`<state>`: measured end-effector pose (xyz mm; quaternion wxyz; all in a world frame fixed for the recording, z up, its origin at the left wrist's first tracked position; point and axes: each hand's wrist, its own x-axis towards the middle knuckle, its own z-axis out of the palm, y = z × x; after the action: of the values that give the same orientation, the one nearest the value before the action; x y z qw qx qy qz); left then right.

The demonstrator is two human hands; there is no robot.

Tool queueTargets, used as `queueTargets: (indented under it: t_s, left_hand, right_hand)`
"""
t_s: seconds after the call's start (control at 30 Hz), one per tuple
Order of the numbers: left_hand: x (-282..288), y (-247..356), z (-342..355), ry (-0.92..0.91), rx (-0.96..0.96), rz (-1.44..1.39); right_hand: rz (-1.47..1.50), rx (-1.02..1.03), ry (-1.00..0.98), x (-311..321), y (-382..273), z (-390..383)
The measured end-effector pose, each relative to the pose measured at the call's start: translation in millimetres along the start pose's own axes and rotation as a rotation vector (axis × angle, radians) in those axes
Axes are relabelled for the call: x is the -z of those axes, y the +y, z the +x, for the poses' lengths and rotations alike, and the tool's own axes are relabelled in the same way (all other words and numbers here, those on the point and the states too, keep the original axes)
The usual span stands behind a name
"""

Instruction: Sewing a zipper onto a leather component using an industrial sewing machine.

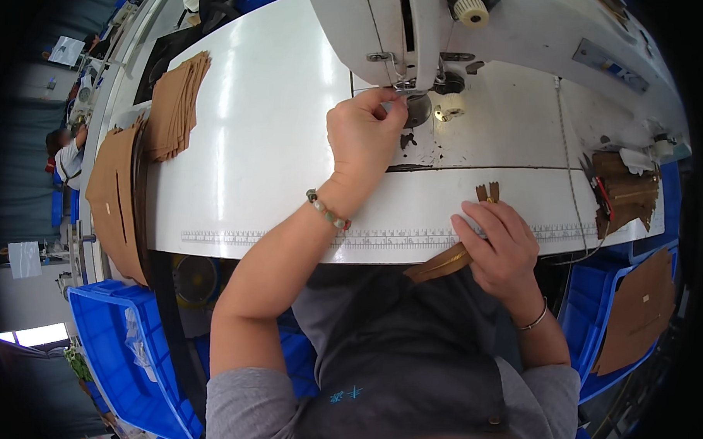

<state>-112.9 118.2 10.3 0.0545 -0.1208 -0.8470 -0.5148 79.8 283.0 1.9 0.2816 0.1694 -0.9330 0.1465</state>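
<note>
Hands at a white sewing machine (420, 28), seen from above. Left hand (363, 139) raised to the needle area, fingertips pinched tight at the presser foot (405, 88); whether thread or some small part sits between them cannot be told. Right hand (499, 248) laid flat near the front edge of the table (270, 124), fingers loosely curled over a brown zipper strip (447, 263), pressing rather than gripping it; strip running from under the palm off the table edge toward the lap, its forked end (488, 192) poking out just beyond the fingertips.

Best done, by the look of it, with the pinch kept small and close to the foot, fingers clear of the needle's path, and the zipper strip held still and flat so nothing drags.

Left to right around the station: stacks of tan cut pieces (173, 105) on and beside the table's far left, blue bins (119, 343) below, a printed ruler (289, 238) along the glossy white front edge, more brown pieces (627, 194) at the right end, another blue bin (596, 305) holding a tan panel (639, 311). Other workers small in the far left background.
</note>
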Motion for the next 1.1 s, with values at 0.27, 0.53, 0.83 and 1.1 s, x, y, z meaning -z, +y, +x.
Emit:
queueTargets:
  t_s: [0.27,0.53,0.83,1.1]
  left_hand:
    - [1.5,0.5,-1.4,0.007,0.002,-0.014]
    - [0.1,-0.7,2.7,-0.001,-0.011,0.019]
    - [-1.7,-6.0,4.0,0.031,-0.046,-0.035]
    - [0.7,-2.2,2.8,0.057,-0.072,-0.051]
  right_hand:
    - [0.005,-0.007,0.004,0.8,-0.3,0.6]
    - [0.001,-0.007,-0.025,0.7,-1.6,0.2]
    - [0.011,0.0,-0.032,0.8,-1.4,0.8]
    - [0.014,-0.003,-0.024,0.0,-0.2,0.0]
